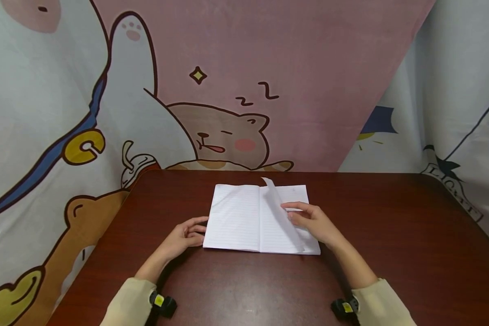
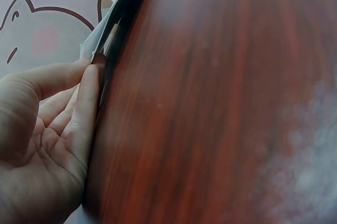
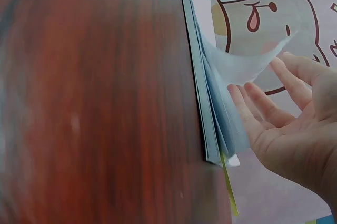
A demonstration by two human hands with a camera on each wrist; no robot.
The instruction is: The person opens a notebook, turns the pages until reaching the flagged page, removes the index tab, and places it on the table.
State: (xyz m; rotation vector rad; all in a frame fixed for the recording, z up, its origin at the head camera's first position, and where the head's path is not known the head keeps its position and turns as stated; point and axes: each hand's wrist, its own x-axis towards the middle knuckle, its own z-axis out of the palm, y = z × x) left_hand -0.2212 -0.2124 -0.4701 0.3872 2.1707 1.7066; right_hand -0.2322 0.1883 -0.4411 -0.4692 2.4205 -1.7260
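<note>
An open notebook (image 1: 236, 217) with lined white pages lies flat on the table. At its left edge my left hand (image 1: 185, 236) touches the side with loosely bent fingers; the left wrist view has the thumb and fingertips against that edge. A single page (image 1: 281, 217) of the right half is lifted and curved, its free edge up. My right hand (image 1: 313, 222) pinches this page near its outer edge between thumb and index finger. From the right wrist view, the page (image 3: 247, 68) bends up to the fingertips, and the other fingers are spread below.
The reddish-brown wooden table (image 1: 391, 235) runs out to both sides of the notebook. A cloth printed with cartoon animals (image 1: 309, 81) hangs behind it. Dark straps with small boxes (image 1: 163, 304) sit on the wrists. A thin yellow-green strip (image 3: 229, 184) sticks out of the notebook.
</note>
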